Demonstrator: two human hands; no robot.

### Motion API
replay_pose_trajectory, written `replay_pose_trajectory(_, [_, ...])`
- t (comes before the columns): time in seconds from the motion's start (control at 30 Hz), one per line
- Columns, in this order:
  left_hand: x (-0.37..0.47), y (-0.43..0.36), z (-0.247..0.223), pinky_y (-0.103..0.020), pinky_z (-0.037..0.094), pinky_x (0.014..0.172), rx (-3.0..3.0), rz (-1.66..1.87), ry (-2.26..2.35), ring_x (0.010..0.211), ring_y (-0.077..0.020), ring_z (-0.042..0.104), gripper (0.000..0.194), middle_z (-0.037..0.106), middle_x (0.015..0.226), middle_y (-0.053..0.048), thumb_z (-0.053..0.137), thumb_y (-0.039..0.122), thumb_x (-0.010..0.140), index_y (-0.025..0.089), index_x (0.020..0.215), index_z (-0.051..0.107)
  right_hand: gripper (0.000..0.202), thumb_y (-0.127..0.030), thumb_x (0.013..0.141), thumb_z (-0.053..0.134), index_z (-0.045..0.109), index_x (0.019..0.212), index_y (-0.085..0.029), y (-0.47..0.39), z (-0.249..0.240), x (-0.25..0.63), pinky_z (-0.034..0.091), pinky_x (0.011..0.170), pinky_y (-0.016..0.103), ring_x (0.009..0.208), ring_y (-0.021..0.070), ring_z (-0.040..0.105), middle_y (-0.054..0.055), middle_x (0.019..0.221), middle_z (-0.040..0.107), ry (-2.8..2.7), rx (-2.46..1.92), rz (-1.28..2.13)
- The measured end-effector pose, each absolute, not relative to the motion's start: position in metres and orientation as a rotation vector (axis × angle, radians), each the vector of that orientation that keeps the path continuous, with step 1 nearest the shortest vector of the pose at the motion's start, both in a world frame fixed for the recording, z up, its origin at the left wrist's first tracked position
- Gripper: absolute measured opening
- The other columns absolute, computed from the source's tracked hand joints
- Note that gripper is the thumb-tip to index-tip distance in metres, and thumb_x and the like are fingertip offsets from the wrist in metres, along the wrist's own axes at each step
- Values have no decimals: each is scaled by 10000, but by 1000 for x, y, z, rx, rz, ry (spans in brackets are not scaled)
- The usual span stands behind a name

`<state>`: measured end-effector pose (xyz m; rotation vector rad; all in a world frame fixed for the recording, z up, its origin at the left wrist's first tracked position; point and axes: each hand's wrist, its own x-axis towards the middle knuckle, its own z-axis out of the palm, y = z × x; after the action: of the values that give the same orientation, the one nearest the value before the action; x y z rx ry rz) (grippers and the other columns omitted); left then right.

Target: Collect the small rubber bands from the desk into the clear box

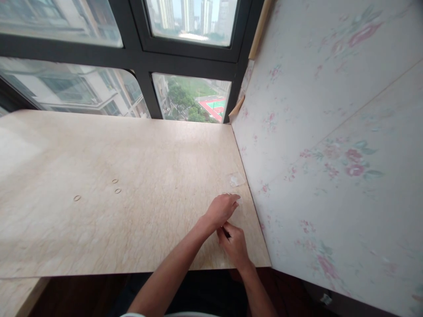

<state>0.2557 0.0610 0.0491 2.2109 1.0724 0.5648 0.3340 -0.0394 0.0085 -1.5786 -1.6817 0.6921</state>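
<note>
My left hand [223, 208] is over the right part of the marble-patterned windowsill [148, 220], its fingers curled together and pointing right. Shiny clear plastic shows at its fingertips, too small to name. Just below and nearer to me, my right hand [235, 243] is closed, thumb toward the left wrist. A dark spot shows between its fingers; whether this is an object or shadow is unclear. Beyond the left hand lies a small clear plastic bag [234, 180] with something whitish in it, flat on the sill near the wall.
Three thin rings, like rubber bands, lie at left: one ring [77, 198] apart, an upper ring [115, 181] and a lower ring [118, 191] close together. A flower-patterned wall [313, 176] bounds the right side. Dark window frames [142, 66] rise behind the sill.
</note>
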Motion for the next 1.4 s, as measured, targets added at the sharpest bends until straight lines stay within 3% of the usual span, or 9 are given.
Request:
replay_pose_trajectory(0.17, [228,50,55,-309,490,812,2109,725,974,874,-179,638,229,696,1026,-66,537,211,901,203,1092,663,253,-271,897,471,671,783,-167,-40,14,334,411,517,233,526,161,613,33,601,667,-1685,-1559,738])
replay_pose_trajectory(0.27, [192,42,51,-280,493,739,2043,832,1059,764,-146,620,211,690,936,-53,512,237,916,205,1052,671,278,-313,919,469,703,978,-177,-41,16,334,482,600,246,616,173,663,56,774,734,-1677,-1542,785])
replay_pose_trajectory(0.33, [162,35,45,-258,486,679,2008,895,1156,691,-125,596,207,675,888,-49,497,253,922,192,1016,671,299,-345,923,473,708,1012,-183,-43,15,335,503,620,257,625,173,669,66,849,744,-1673,-1549,803])
replay_pose_trajectory(0.57, [60,-3,28,-243,452,596,1910,1076,1613,603,-114,552,198,645,767,-15,495,291,916,189,904,664,349,-416,909,491,711,990,-157,-30,18,323,460,483,237,467,152,589,1,537,618,-1613,-1556,895])
replay_pose_trajectory(0.87, [19,-34,12,-284,491,648,1648,1259,1817,715,-164,617,225,670,814,-45,480,331,904,191,882,654,304,-345,917,498,675,1084,-163,47,57,200,437,534,205,454,101,569,-41,519,593,-2002,-1146,1015])
replay_pose_trajectory(0.97, [18,-34,12,-288,487,639,1611,1264,1797,706,-167,615,219,669,791,-41,474,312,900,193,875,656,301,-313,931,481,651,1149,-193,76,65,144,452,613,211,535,113,619,-38,550,632,-2301,-1090,902])
replay_pose_trajectory(1.13, [16,-34,13,-283,484,625,1513,1334,1742,687,-162,611,198,670,777,-35,493,291,886,193,853,662,387,-353,943,449,566,1289,-227,111,67,62,463,740,267,892,194,672,64,908,737,-2864,-1144,418])
replay_pose_trajectory(1.4, [13,-35,13,-262,457,631,1449,1364,1698,680,-147,597,171,662,760,-24,513,250,877,193,827,667,277,-279,916,457,693,1018,-178,129,55,19,464,766,368,956,289,656,173,1050,698,-3102,-1085,152])
